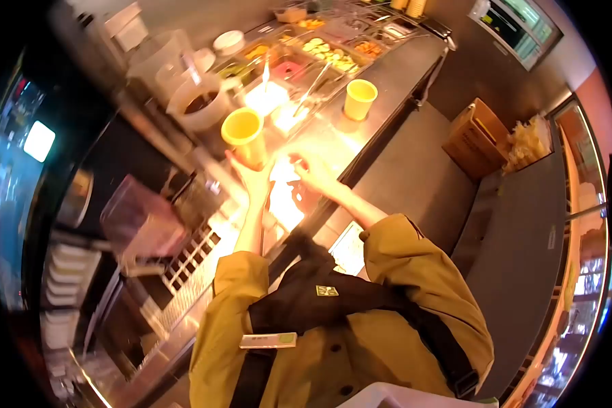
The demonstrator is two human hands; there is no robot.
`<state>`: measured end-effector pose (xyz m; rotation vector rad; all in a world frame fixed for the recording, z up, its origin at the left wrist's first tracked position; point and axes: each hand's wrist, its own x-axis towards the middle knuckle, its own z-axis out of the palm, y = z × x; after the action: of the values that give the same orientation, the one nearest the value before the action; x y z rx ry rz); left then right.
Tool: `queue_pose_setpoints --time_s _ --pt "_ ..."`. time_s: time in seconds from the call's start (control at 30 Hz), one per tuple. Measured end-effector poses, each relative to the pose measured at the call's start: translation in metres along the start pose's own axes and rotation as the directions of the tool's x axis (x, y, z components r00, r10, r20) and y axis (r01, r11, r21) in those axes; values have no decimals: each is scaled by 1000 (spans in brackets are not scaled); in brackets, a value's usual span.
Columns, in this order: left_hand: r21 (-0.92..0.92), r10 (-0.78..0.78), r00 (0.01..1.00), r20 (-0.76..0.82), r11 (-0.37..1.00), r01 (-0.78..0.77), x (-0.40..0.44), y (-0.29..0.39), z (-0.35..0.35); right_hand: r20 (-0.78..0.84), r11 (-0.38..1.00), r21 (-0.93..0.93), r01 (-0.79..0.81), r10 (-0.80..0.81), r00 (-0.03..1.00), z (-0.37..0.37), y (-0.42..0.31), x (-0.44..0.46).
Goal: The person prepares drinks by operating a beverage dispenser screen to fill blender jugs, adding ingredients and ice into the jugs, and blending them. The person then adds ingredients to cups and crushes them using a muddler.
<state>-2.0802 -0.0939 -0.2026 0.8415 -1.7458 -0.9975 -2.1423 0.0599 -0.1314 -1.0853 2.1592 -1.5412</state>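
My left hand [254, 179] is wrapped around the lower part of a yellow cup [243, 133], which it holds upright over the counter. Just right of it, my right hand [313, 175] has its fingers curled together above a patch of strong glare. Whatever those fingers may hold is lost in the bright light. A second yellow cup [360, 100] stands on the steel counter [402, 71], beyond my right hand.
Food pans with cut vegetables [330, 54] line the counter's back. A tub of dark liquid [198, 102] sits at left. Below are a pinkish clear bin [141, 217] and a metal grate [190, 262]. At right stands a cardboard box [476, 139].
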Motion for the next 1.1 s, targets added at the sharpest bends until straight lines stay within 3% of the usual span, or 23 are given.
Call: queue_pose_setpoints --time_s 0.07,0.1,0.13,0.2,0.23,0.3,0.33,0.37,0.4,0.43,0.47,0.57,0.63,0.67,0.77,0.8,0.83,0.9,0.93,0.97,1.0,1.03,1.1 --pt "-27 -78 992 -101 997 76 14 -2 38 66 998 43 45 -48 997 -28 -10 22" --pt "-73 -106 985 -137 993 97 20 31 33 42 996 -33 79 -78 996 -47 -5 29" --pt "-207 -301 950 -83 938 279 20 52 34 29 989 -94 115 -113 993 -70 2 32" --pt "-243 -310 948 79 916 320 4 33 43 11 978 -149 147 -147 989 -115 15 45" --pt "-175 -136 973 185 970 169 -7 3 48 -2 978 -149 147 -149 989 -138 22 64" --pt "-177 -120 926 357 965 193 -38 16 68 7 969 -244 29 -28 1000 -173 13 121" --pt "-263 -130 884 449 926 270 -47 30 80 9 955 -237 177 -180 984 -180 34 161" --pt "-344 -121 841 528 874 342 -49 50 94 92 945 -249 213 -196 976 -184 35 196" --pt "-300 -122 846 519 901 314 -48 72 107 224 907 -331 259 -191 956 -183 24 230" --pt "-252 -130 851 508 923 292 -42 94 118 331 771 -436 464 -343 879 -175 36 266" --pt "-65 -167 747 643 960 271 -24 115 125 441 673 -463 576 -389 809 -164 46 299" --pt "59 -64 778 625 998 35 -34 89 171 665 370 -492 788 -425 614 -113 86 379" --pt "-59 54 867 495 998 -29 -26 98 180 775 171 -471 865 -387 499 -80 103 414" --pt "-112 76 861 503 993 -22 -28 93 188 801 132 -458 879 -367 473 -67 114 430" --pt "134 -212 802 558 977 165 -23 97 179 867 -39 -410 911 -326 377 -41 138 458" --pt "-428 -206 912 354 832 353 -46 80 172 864 -79 -398 914 -366 345 -35 147 468" --pt "-40 -219 907 359 968 249 -50 74 140 860 -112 -388 915 -401 315 -32 160 472" --pt "391 -247 965 91 900 193 -109 5 61 892 -181 -346 920 -366 264 -27 170 485" --pt "428 -110 961 -252 879 212 -81 32 9 943 -229 -329 916 -130 306 -27 149 482" --pt "439 42 826 -561 862 254 -51 59 -43 961 -254 -243 936 -192 197 -28 151 487" --pt "539 186 701 -689 777 324 -37 75 -87 966 -171 -241 955 -133 220 -33 149 480" --pt "393 168 515 -840 845 364 -34 71 -134 967 -89 -250 964 -73 244 -40 141 475" --pt "645 358 537 -764 449 618 -62 31 -254 957 66 -288 955 41 286 -55 119 467"
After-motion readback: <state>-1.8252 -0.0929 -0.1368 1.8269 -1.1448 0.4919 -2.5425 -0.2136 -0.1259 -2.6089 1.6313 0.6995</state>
